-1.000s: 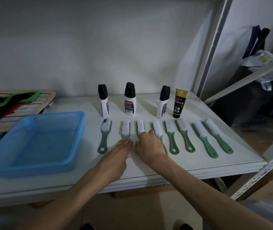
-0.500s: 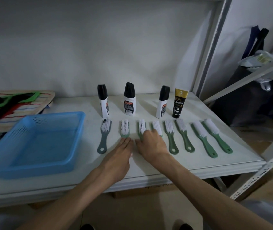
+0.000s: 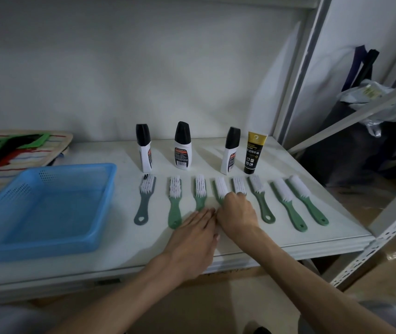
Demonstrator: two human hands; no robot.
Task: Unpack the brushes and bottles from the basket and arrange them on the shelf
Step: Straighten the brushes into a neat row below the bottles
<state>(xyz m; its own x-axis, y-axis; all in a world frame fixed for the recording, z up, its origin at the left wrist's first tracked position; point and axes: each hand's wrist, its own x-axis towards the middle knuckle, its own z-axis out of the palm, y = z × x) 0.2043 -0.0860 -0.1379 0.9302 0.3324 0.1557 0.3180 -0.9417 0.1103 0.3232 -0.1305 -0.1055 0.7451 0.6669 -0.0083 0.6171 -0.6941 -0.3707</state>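
The main risk is a knock-on nudge: the right hand (image 3: 236,216) lies over the handles of two brushes in the middle of the row, fingers curled down on them, and a sideways push could slide either one into its close neighbours and spoil the even spacing. Whether the fingers pinch a handle or only press on top cannot be told, since the hand hides them. The left hand (image 3: 193,237) lies flat, fingers together, touching the right hand's inner side, its fingertips at the end of the third brush (image 3: 200,191). A reach past the fingertips could also tip a bottle (image 3: 229,150) standing just beyond the bristles.

The eight brushes lie bristles away from the hands, handles toward them; all are green with white bristles except the grey one (image 3: 144,201), farthest out beyond the left hand. Three white bottles with black caps and a black-and-gold tube (image 3: 253,153) stand upright behind them. The blue basket (image 3: 100,206), left of the left hand, looks empty, so I judge only final straightening remains on the shelf (image 3: 288,237).
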